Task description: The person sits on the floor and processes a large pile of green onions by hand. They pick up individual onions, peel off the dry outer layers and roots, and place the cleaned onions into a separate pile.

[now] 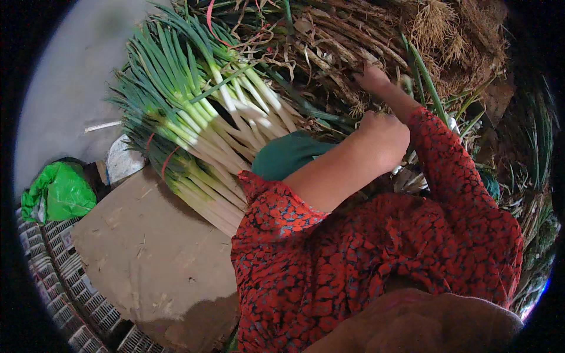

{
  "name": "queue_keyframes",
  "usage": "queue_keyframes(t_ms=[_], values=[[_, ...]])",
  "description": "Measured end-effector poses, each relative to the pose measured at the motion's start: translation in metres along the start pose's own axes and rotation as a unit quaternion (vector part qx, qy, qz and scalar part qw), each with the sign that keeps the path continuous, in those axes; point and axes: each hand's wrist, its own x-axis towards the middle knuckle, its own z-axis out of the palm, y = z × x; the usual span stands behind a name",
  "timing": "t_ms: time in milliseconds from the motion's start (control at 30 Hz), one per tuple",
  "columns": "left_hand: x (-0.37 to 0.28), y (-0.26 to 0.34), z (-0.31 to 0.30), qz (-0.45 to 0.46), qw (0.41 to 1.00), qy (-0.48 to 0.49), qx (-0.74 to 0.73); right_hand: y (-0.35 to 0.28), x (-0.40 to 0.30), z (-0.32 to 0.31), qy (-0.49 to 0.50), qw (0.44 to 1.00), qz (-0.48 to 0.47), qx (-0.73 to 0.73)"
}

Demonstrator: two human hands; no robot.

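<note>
My right hand reaches into a pile of uncleaned scallions with brown, dry outer leaves. Its fingertips touch the stalks, but I cannot see whether they grip any. My left hand is curled just below it, close to the pile's near edge. The fingers face away from me, so what they hold is hidden. Left of my arms lie cleaned scallions, with white stems and green tops. A bundle of them has red ties around it. Green cloth shows beside my left forearm.
A brown board lies at lower left, beside a woven plastic crate or basket. Behind these sits a bright green bag, near a whitish piece on the grey floor. Tangled scallion roots fill the far right.
</note>
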Motion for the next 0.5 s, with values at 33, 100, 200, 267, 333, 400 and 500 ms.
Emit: queue_keyframes(t_ms=[33,100,200,267,333,400,500], values=[[0.003,-0.003,-0.001,0.001,1.0,0.02,-0.002,0.001,0.004,0.0,0.012,0.999,-0.031,0.025],[0.011,-0.009,-0.001,-0.008,0.999,0.038,-0.002,0.006,0.009,-0.002,0.051,0.993,-0.076,0.076],[0.022,-0.013,0.001,-0.035,0.999,0.006,0.011,0.01,0.005,-0.005,0.073,0.981,-0.178,0.024],[0.027,-0.015,0.002,-0.042,0.999,-0.012,0.014,0.011,-0.006,-0.006,0.081,0.979,-0.188,0.016],[0.03,-0.018,0.001,-0.039,0.999,-0.027,-0.002,0.014,-0.025,-0.009,0.062,0.984,-0.156,0.058],[0.03,-0.022,-0.001,-0.057,0.998,-0.031,0.007,0.019,-0.051,-0.015,0.033,0.991,-0.103,0.079],[0.027,-0.026,-0.001,-0.094,0.994,-0.047,0.021,0.042,-0.107,-0.041,0.019,0.978,-0.134,0.162]])
